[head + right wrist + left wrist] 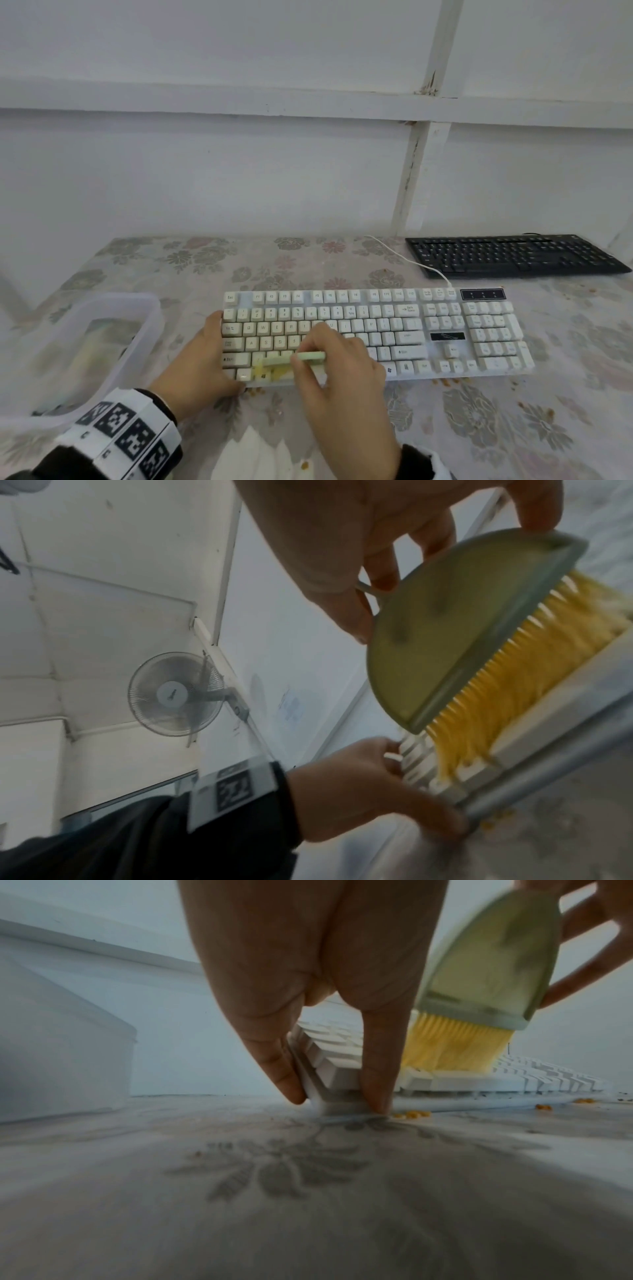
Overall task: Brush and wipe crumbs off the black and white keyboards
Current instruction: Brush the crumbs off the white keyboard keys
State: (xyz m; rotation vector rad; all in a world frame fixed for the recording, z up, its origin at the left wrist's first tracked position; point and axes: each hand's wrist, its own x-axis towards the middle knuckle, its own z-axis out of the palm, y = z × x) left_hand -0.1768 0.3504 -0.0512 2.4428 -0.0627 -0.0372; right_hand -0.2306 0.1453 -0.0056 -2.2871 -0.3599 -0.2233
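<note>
The white keyboard [394,329] lies across the middle of the flowered table. My left hand [205,359] grips its near left corner, thumb and a finger clamped on the edge [329,1096]. My right hand [329,363] holds a pale green brush [301,358] by its flat body [445,631]; the yellow bristles [452,1045] press on the bottom-left keys. Orange crumbs [411,1114] lie on the table along the keyboard's front edge. The black keyboard [513,255] sits at the far right, against the wall.
A clear plastic bin [92,342] stands left of the white keyboard. White tissue [257,455] lies at the near table edge, between my arms. The white cable [411,260] runs from the white keyboard past the black one. More crumbs [534,409] dot the table's right side.
</note>
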